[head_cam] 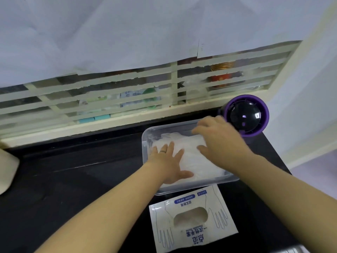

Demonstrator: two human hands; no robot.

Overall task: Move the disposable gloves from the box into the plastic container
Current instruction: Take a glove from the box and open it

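Observation:
A clear plastic container [145, 143] sits on the black counter, right of centre. A stack of thin white disposable gloves [191, 157] lies inside it. My left hand [168, 161], with a ring on one finger, lies flat with spread fingers on the left part of the stack. My right hand [218, 141] rests palm down on the right part of the stack, fingers reaching toward the far rim. In front of the container lies the white glove box [191, 220], flat on the counter, with blue print and an oval opening.
A round purple-rimmed black device [246, 115] stands just right of the container's far corner. A barred window with bottles and jars behind it runs along the back. A beige object [7, 170] sits at the far left. The counter's right edge [279, 157] drops to the floor.

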